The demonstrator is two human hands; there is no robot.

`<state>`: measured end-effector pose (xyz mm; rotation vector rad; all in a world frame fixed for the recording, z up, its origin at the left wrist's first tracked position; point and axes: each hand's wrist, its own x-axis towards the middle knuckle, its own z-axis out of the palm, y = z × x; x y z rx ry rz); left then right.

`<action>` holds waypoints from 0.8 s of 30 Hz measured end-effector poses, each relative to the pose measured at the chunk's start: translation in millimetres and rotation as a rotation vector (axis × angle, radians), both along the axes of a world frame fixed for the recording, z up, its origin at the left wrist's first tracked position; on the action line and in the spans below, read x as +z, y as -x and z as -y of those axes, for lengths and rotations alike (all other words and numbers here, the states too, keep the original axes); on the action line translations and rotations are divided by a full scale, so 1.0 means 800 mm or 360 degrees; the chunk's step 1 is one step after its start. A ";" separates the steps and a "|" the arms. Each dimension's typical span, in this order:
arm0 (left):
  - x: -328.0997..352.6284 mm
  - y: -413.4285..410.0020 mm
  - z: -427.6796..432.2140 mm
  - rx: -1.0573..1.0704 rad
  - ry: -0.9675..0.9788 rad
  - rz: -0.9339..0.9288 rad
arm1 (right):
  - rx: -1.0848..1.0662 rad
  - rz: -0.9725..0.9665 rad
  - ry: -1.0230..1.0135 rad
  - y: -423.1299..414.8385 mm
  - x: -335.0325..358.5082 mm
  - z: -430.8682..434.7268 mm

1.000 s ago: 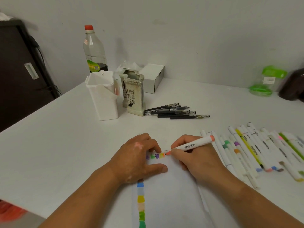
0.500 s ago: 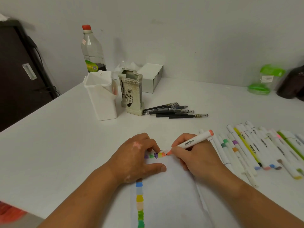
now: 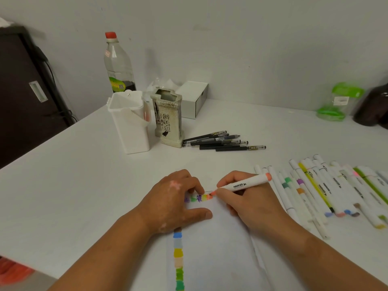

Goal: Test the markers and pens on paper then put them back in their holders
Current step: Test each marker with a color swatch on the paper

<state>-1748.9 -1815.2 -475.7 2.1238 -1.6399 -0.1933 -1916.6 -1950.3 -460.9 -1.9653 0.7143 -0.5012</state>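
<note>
Gripping the marker (image 3: 244, 184) in my right hand (image 3: 252, 206), fingers pinched round its white barrel near the nib, I have the orange tip touching the top edge of the paper (image 3: 216, 248), at the right end of a short row of swatches (image 3: 198, 198). The marker slants up to the right, its orange end cap past my knuckles. My left hand (image 3: 172, 204) lies on the paper's upper left corner, fingers loosely spread and holding nothing, thumb stretched out along the sheet, fingertips just beside that row. A column of swatches (image 3: 178, 261) runs down the paper's left edge below my wrist. The paper lies on the white bench (image 3: 84, 196) in front of me. To my right the other markers (image 3: 327, 194) lie side by side on the bench, the nearest close to my right hand. Farther back, a bundle of dark pens (image 3: 220, 141) lies right beside the base of a ceramic holder (image 3: 169, 120), and a white holder (image 3: 129, 122) stands just left of that. Behind them, by the wall, stand a bottle (image 3: 118, 64) with a red cap and a white box (image 3: 194, 98).
</note>
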 end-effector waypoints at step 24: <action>0.015 -0.006 -0.007 0.0130 0.0493 -0.1110 | -0.0171 0.0616 -0.0477 0.009 0.016 0.014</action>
